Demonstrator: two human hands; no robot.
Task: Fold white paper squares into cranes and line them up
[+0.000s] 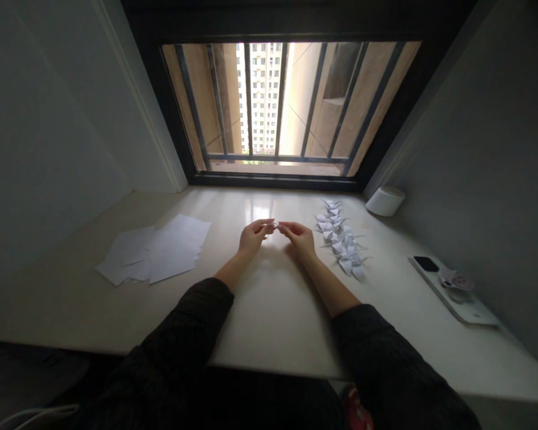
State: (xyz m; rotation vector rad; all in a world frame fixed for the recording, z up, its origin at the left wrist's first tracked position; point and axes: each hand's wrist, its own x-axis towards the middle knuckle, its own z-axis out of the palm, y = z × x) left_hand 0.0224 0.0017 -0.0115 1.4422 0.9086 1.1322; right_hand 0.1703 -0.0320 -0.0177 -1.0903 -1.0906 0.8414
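Observation:
My left hand [252,235] and my right hand [300,236] meet over the middle of the pale sill, fingertips nearly together. Between them they pinch a small piece of folded white paper [275,225], mostly covered by the fingers. Its exact shape is too small to make out. To the right of my right hand stand several folded paper cranes [341,239], lined up in rows. Off to the left of my left hand lies a spread of white paper sheets [179,248], overlapping one another.
A barred window [269,107] closes the far side of the sill [269,322]. By the right wall are a white cylindrical object [385,201] and a white phone [457,298] with a round grip on its back. The sill's front edge runs close to my body.

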